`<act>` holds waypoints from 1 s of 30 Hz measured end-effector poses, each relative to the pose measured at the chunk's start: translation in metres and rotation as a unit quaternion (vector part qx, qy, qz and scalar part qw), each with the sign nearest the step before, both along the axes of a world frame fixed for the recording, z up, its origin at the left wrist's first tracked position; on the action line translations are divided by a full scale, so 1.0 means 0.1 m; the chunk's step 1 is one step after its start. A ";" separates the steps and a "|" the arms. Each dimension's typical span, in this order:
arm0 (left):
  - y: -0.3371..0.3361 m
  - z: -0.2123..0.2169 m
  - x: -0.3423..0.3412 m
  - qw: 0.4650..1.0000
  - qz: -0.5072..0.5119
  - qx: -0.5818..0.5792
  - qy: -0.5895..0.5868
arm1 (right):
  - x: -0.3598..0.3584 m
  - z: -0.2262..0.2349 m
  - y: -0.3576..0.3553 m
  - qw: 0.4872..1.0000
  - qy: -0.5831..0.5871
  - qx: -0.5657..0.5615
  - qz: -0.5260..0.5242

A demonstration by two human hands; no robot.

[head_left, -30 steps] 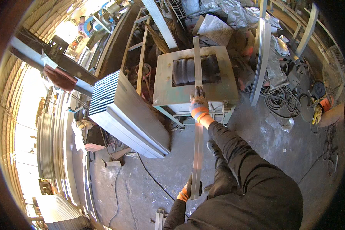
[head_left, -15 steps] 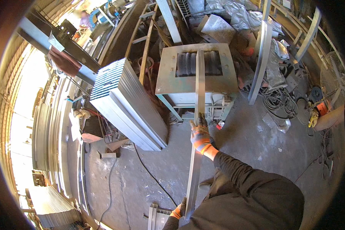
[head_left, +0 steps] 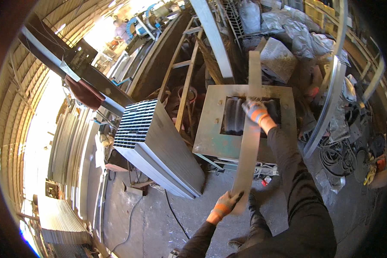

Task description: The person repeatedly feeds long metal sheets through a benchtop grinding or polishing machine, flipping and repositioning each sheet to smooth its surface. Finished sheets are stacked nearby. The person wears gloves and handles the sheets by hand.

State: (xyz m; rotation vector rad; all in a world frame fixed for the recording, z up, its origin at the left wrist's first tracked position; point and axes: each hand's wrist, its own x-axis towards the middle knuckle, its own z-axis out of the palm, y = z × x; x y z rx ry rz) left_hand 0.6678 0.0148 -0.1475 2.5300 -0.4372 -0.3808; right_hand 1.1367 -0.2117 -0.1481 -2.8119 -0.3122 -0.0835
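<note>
A long grey metal profile (head_left: 247, 159) slants upward in front of me, crossing over the metal-topped machine (head_left: 210, 116) with ribbed dark rollers (head_left: 233, 115) in its opening. My left hand (head_left: 224, 206), in a grey and orange glove, is closed on the profile's near end. Farther up, my right hand (head_left: 256, 112), gloved alike, grips its far part above the rollers. Motion blurs the profile and the right hand a little. Whether the profile touches the machine top I cannot tell.
Left of the machine stands a tall stack of metal channels (head_left: 167, 150). A black cable (head_left: 173, 210) lies on the floor. An upright metal post (head_left: 331, 103), coiled hoses (head_left: 337, 157) and scrap sheeting (head_left: 284, 26) are at the right. Another person (head_left: 121, 30) is far back left.
The profile has been lifted and carried forward over the machine. Both hands moved up and away with it, and its broad face now shows. The view has shifted.
</note>
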 end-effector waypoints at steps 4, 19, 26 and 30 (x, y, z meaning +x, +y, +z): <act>-0.36 -0.10 0.85 0.991 0.085 -0.088 0.044 | 0.67 0.03 -0.05 0.996 0.058 -0.024 -0.070; 0.00 0.32 -1.61 0.917 0.282 -0.132 0.249 | -2.10 0.05 0.42 0.997 -0.055 -0.047 -0.032; 0.32 0.35 -3.90 0.887 0.330 -0.136 0.292 | -4.45 0.09 0.77 0.992 -0.126 0.013 -0.011; 0.54 0.14 -4.93 0.874 0.350 -0.168 0.293 | -5.44 0.12 0.95 0.996 -0.082 0.026 -0.002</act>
